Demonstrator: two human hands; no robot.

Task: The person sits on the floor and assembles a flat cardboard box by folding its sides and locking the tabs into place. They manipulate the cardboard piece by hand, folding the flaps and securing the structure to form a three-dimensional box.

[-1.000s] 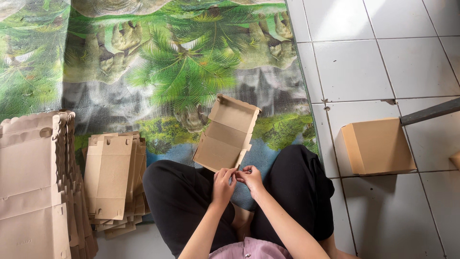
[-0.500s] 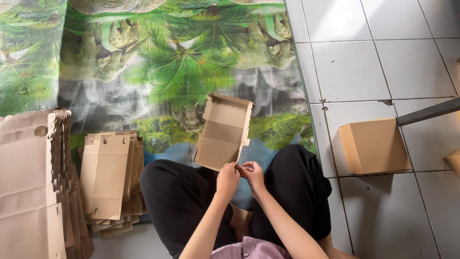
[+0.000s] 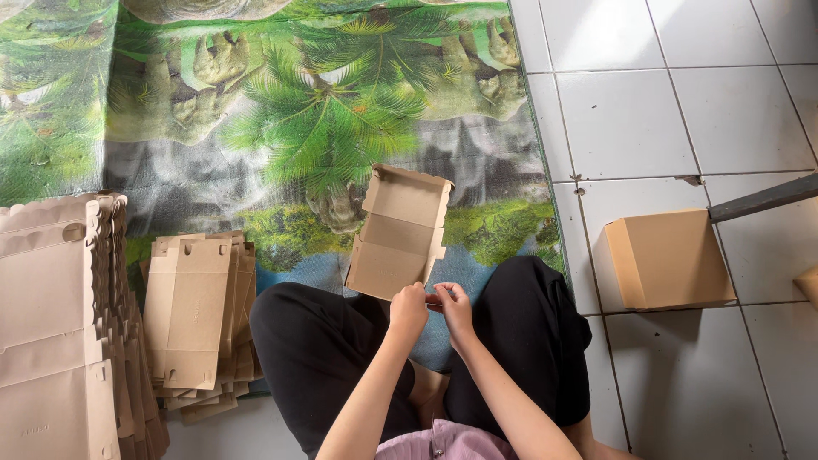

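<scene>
A half-folded brown cardboard box [image 3: 399, 232] is held out in front of my crossed legs, its open inside facing up, over a mat printed with palm trees [image 3: 281, 111]. My left hand [image 3: 409, 308] pinches the box's near edge. My right hand [image 3: 454, 307] sits right beside it, fingers closed on the same near edge or a small flap there. Both hands nearly touch each other.
A stack of flat cardboard blanks [image 3: 198, 315] lies to my left, and a larger pile of flat blanks [image 3: 60, 332] at the far left. A finished box [image 3: 669, 258] stands on the white tiles [image 3: 682, 111] to the right, next to a dark bar [image 3: 763, 198].
The box has shifted slightly toward me and turned a little more upright. Both hands stay at its near edge.
</scene>
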